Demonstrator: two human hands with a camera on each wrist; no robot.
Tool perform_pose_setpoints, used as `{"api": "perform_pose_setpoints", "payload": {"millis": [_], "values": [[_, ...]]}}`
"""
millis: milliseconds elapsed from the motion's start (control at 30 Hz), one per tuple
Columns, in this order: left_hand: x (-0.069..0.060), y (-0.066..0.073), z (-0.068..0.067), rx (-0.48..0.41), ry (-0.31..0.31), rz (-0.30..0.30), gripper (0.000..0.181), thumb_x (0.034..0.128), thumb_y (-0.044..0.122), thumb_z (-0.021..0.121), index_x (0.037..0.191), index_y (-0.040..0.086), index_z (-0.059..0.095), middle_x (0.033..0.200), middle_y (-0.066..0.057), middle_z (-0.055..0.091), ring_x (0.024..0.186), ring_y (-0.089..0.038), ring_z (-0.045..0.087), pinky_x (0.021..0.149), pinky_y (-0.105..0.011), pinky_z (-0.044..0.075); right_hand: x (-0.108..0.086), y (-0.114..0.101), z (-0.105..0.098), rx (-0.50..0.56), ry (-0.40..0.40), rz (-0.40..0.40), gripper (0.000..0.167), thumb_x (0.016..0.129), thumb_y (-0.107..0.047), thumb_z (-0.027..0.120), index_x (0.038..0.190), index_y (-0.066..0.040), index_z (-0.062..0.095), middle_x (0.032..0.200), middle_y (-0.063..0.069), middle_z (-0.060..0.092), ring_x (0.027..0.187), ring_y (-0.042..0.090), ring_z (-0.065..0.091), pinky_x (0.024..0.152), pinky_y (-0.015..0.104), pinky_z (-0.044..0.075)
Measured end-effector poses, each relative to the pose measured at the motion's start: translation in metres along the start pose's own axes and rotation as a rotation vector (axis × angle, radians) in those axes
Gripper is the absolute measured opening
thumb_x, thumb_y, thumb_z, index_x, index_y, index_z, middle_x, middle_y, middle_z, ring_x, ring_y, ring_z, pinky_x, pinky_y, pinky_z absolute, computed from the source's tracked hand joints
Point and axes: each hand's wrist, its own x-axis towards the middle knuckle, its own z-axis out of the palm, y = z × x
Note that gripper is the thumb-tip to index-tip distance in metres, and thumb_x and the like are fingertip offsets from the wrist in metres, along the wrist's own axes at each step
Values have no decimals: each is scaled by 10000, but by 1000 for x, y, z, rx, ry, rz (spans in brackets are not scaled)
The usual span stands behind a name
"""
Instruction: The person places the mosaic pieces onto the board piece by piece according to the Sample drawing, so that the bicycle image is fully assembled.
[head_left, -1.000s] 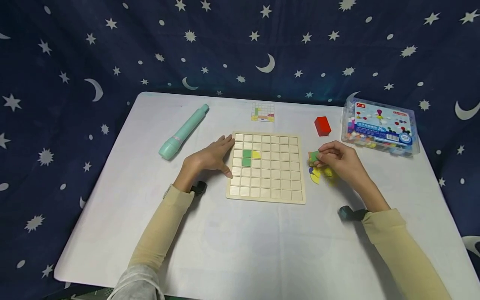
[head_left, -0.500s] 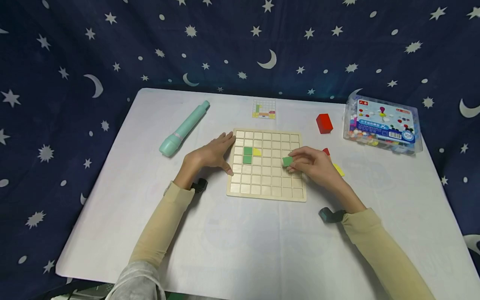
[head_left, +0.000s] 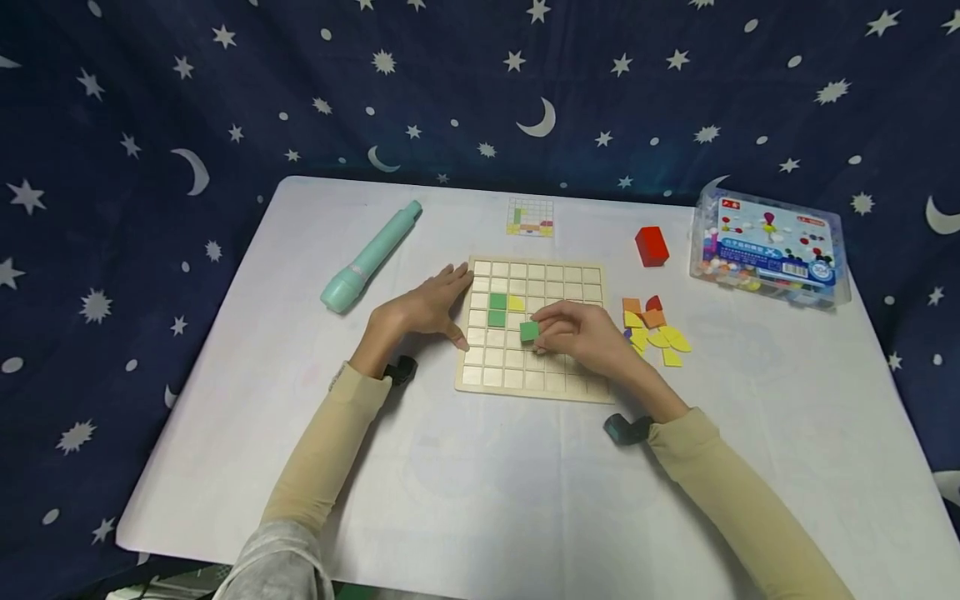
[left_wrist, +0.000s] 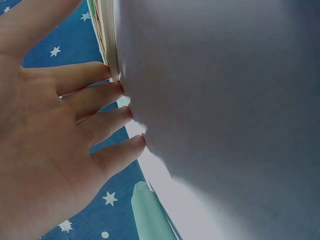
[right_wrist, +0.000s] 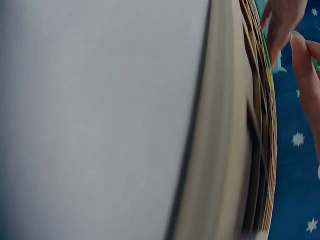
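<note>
A wooden grid board (head_left: 534, 386) lies mid-table in the head view, with two green squares (head_left: 497, 310) stacked in one column and a yellow piece (head_left: 516, 303) with a curved edge beside the upper one. My right hand (head_left: 581, 335) pinches another green square (head_left: 529, 332) by its right side, over the middle of the board. My left hand (head_left: 423, 314) rests at the board's left edge, thumb and fingers spread apart. In the left wrist view the fingertips of the left hand (left_wrist: 65, 125) touch down by the board's side (left_wrist: 107, 37).
Right of the board lies a loose group of yellow pieces (head_left: 660, 337), orange squares (head_left: 654, 318) and a red piece (head_left: 654, 302). Behind are a pattern card (head_left: 530, 217), a red block (head_left: 652, 247) and a clear plastic box (head_left: 772, 247). A mint-green microphone-shaped object (head_left: 371, 258) lies left.
My right hand has lifted the green square from the loose pieces and carried it left over the board. The left hand has stayed at the board's edge.
</note>
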Motion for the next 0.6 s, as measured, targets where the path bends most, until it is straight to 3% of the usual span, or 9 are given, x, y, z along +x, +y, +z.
{"api": "perform_pose_setpoints", "payload": {"millis": [100,367,600], "values": [[0,0,0,-1,0,-4,1269,755,332,922,1658,58,75,1741,-114,-27,1611,-311,-54,1309,-486,58,6,-7,9,-48,1,8,335,920,-168,752,1240,-85,698,897,23,778,831,171,737,1000,403,516],[-3,-1,-4,-4,3,-12,1260,760,335,921,1658,56,82,1742,-117,-19,1610,-317,-46,1306,-503,78,22,-21,26,-87,-5,-22,307,894,-111,750,1181,-8,710,881,60,744,742,153,715,760,277,562],[-2,-2,-2,-4,-15,-10,1248,775,371,906,1659,68,79,1743,-96,-27,1610,-302,-56,1307,-498,80,28,-25,35,-136,-13,-30,283,884,-121,765,1137,2,734,901,52,747,787,134,686,781,282,562]]}}
